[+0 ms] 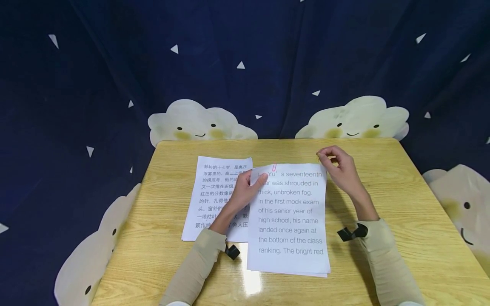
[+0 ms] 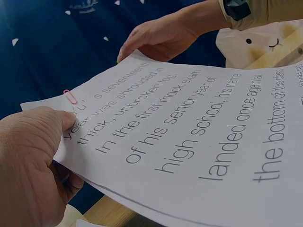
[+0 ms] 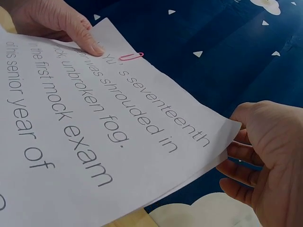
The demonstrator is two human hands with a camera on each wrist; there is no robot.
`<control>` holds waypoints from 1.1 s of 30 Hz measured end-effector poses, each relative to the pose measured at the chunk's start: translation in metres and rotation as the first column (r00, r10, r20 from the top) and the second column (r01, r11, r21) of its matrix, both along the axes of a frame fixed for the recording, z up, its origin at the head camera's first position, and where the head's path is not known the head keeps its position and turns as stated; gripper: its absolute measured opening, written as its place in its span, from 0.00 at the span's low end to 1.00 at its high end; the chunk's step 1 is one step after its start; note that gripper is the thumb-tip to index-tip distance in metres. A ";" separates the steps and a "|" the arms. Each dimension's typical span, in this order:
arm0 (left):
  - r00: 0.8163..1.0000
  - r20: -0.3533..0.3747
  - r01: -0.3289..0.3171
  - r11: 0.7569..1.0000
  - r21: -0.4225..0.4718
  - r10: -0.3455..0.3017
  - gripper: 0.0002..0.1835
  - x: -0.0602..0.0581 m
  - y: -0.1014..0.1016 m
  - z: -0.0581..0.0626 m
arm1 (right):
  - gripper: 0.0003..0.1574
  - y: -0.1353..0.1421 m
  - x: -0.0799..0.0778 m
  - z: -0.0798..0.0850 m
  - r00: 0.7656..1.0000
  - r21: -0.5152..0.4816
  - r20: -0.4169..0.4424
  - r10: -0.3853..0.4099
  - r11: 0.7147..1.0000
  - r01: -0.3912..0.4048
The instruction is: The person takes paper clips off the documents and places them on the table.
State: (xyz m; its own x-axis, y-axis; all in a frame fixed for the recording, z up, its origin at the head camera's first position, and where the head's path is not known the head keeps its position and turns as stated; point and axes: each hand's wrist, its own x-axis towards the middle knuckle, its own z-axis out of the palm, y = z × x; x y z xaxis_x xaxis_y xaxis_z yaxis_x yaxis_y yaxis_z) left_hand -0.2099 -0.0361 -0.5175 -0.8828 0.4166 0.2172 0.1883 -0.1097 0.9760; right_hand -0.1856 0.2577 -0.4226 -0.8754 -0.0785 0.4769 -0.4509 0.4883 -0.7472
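Observation:
My left hand (image 1: 246,189) pinches the upper left corner of a few stacked sheets of paper (image 1: 291,238), thumb on top and fingers underneath. Large English print covers the top sheet. A pink paper clip (image 3: 131,56) sits on the top edge, a little right of the left thumb. At the upper right corner is my right hand (image 1: 340,168), thumb and forefinger brought together just above the edge. A thin yellowish thing (image 1: 319,158) shows at those fingertips, too small to name. In the right wrist view the sheets' corner hides the right fingertips.
More sheets with Chinese print (image 1: 218,182) lie on the wooden table (image 1: 390,255), partly under the left forearm. Behind the table hangs a dark blue curtain (image 1: 214,72) with white triangles and smiling clouds. Black wrist cameras (image 1: 352,233) are strapped over both sleeves.

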 end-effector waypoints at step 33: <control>1.000 0.004 -0.023 1.000 -0.007 0.023 0.16 0.001 0.000 0.003 | 0.09 0.018 -0.001 -0.013 0.999 -0.012 0.036 -0.034 0.999 0.034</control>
State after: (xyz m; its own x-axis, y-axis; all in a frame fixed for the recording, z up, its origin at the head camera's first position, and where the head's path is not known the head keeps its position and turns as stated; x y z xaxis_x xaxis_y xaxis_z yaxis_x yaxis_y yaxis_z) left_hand -0.2088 -0.0365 -0.5141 -0.8929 0.3978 0.2109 0.1871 -0.0981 0.9774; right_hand -0.1866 0.2759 -0.4357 -0.8941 -0.0428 0.4457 -0.4068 0.4934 -0.7688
